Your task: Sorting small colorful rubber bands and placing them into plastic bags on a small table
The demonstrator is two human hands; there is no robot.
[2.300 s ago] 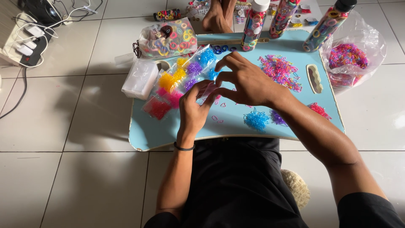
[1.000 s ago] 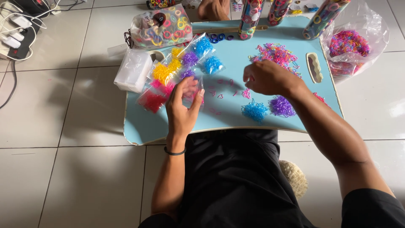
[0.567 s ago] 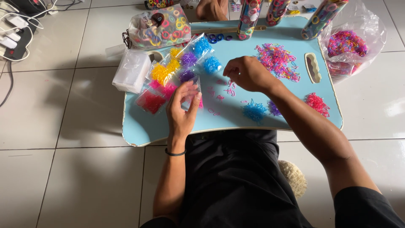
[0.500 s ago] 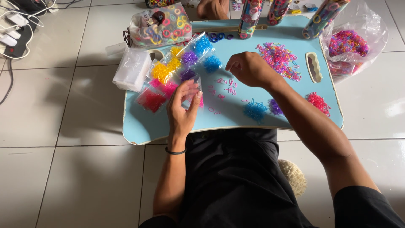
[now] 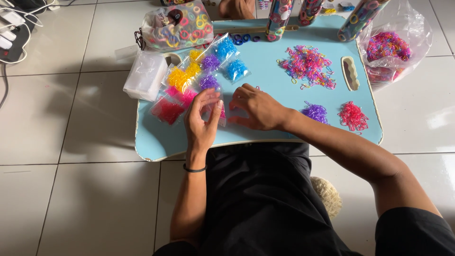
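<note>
Both hands are now meeting at the small bag [image 5: 219,108] by the sorted bags [image 5: 199,78]: your left hand [image 5: 203,124] is pinching it, your right hand [image 5: 256,106], back from the loose bands [image 5: 308,65], is resting half-curled beside it, holding nothing visible

A floor of large, glossy, off-white square tiles [image 5: 71,199] with thin dark grout lines fills the view from above. Soft daylight falls across it, leaving a pale reflection on the tiles at the right edge and a dim grey shadow at the left of a low, light blue table with rounded corners and a cream rim [image 5: 265,80], which stands directly on the floor. In the top left corner, a dark power strip with white plugs and trailing white and black cables [image 5: 14,33] lies on the tiles. No walls or windows are visible.
</note>
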